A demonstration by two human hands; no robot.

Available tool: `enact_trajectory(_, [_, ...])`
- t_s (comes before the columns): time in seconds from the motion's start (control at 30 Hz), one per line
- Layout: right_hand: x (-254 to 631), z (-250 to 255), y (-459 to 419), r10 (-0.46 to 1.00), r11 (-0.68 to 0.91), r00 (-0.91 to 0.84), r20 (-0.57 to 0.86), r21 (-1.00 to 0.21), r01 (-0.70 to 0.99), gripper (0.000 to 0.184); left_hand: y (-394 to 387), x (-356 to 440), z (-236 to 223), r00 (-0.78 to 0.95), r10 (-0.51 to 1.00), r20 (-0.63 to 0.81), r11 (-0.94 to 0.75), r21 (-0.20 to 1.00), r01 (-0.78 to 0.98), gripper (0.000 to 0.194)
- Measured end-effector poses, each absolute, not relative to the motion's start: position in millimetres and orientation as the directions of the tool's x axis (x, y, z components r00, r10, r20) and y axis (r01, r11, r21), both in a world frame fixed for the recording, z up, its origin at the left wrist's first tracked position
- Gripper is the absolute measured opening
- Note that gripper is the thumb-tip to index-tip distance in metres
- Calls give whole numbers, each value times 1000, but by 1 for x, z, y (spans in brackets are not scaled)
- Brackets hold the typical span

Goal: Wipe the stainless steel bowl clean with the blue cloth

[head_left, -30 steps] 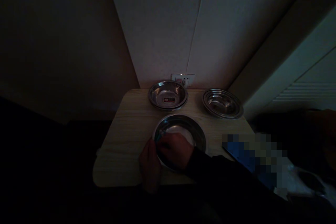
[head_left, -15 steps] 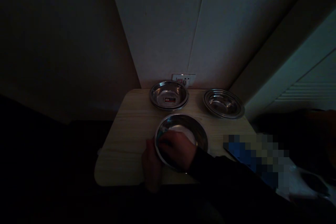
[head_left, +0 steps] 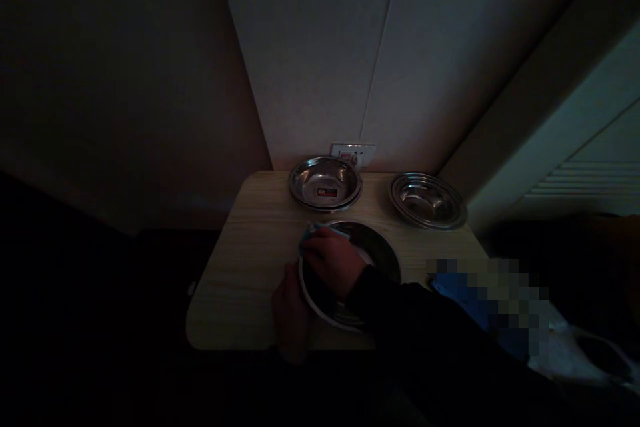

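A shiny metal basin (head_left: pixel 380 247) rests on the small wooden table (head_left: pixel 240 267), close to its front edge. My left hand (head_left: pixel 291 313) is closed on the basin's left rim. Over the far left part of the same rim, my right hand (head_left: pixel 333 260) presses a light blue cloth (head_left: pixel 311 232) against the metal. Most of the cloth is hidden under my fingers. Dim light leaves the fingertips of both hands hard to make out.
Behind the basin stand a stack of metal basins (head_left: pixel 325 187) with a label inside and, to the right, a stack of metal bowls (head_left: pixel 427 200). A wall socket (head_left: pixel 353 153) sits behind them. A blue item (head_left: pixel 460 293), partly pixelated, lies at the right.
My right hand has moved from inside the basin up and outward to its far left rim, bringing the cloth into clearer sight. My left hand stays on the rim.
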State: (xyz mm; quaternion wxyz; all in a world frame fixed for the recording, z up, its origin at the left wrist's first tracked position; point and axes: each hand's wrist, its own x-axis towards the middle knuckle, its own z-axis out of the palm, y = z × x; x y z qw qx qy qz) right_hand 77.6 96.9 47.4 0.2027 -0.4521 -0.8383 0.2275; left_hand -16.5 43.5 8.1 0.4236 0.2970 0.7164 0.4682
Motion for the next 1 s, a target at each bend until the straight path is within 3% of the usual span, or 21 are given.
enact_trajectory(0.17, [77, 50, 80, 802, 520, -594, 73, -575, 632, 17, 42, -19, 1, -584, 761, -285, 397, 915, 71, 39])
enact_trajectory(0.3, [86, 51, 62, 743, 546, -668, 46, -619, 564, 14, 40, -19, 0, -550, 806, -218, 341, 931, 131, 35])
enact_trajectory(0.43, [85, 43, 76, 841, 443, -533, 92, -681, 583, 15, 41, -18, 4, -474, 847, -241, 319, 943, 91, 39])
enact_trajectory(0.6, [86, 39, 97, 941, 296, -320, 109, -723, 624, 15, 41, -17, 4, -432, 888, -158, 200, 978, 53, 31])
enact_trajectory(0.73, [98, 40, 99, 946, 309, -297, 128, -631, 712, 18, 42, -16, 4, -407, 896, -179, 190, 982, -14, 35])
enact_trajectory(0.9, [108, 38, 93, 849, 437, -527, -37, -512, 740, 28, 43, -17, 9, -428, 883, -194, 209, 978, -12, 37])
enact_trajectory(1.0, [111, 40, 94, 855, 423, -515, -65, -486, 764, 25, 42, -17, 8, -439, 877, -196, 217, 976, -2, 38])
